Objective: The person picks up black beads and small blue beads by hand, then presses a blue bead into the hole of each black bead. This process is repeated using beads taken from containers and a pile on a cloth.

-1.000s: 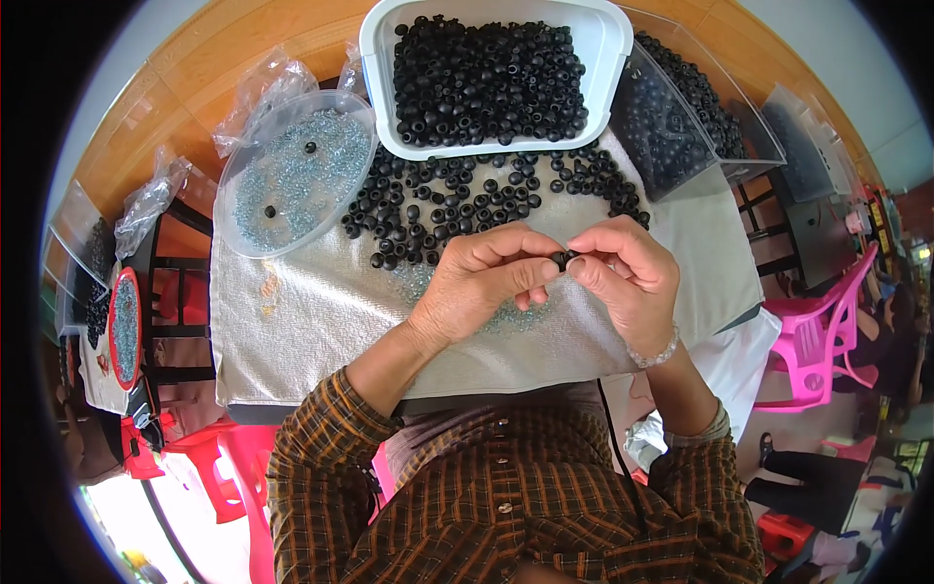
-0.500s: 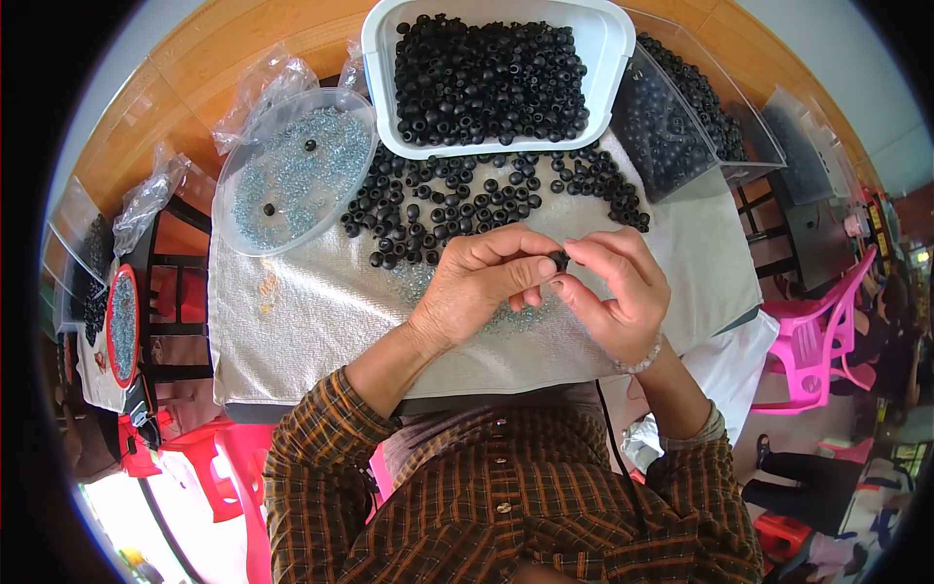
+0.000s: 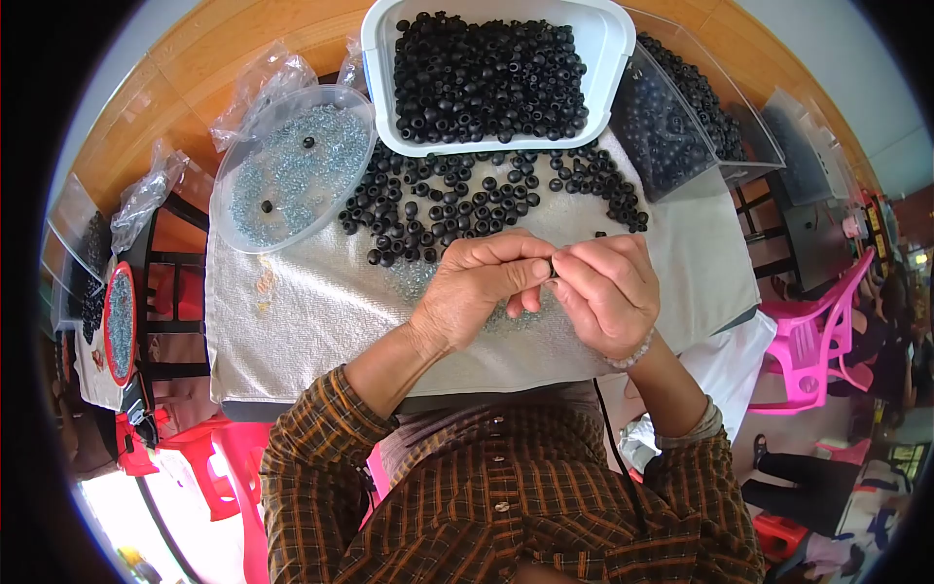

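Observation:
Over the front middle of the towel, my left hand (image 3: 484,282) pinches a small black bead (image 3: 554,269) between thumb and forefinger. My right hand (image 3: 611,292) meets it from the right, its fingertips closed together on the same bead, which they mostly hide. Just beyond both hands, loose black round beads (image 3: 455,209) with holes lie spread on the pale towel (image 3: 302,341). Tiny clear-blue beads (image 3: 413,277) are scattered on the cloth beside and under my hands.
A white tub (image 3: 377,92) heaped with black beads stands at the back. To its left is a clear oval tray (image 3: 226,195) of tiny clear-blue beads, with two black ones among them. A clear bin (image 3: 671,146) of black beads stands at the right. A pink chair (image 3: 812,346) is farther right.
My right hand has closed in, its fingers drawing together over the bead and covering more of it. The left hand stays nearly in place.

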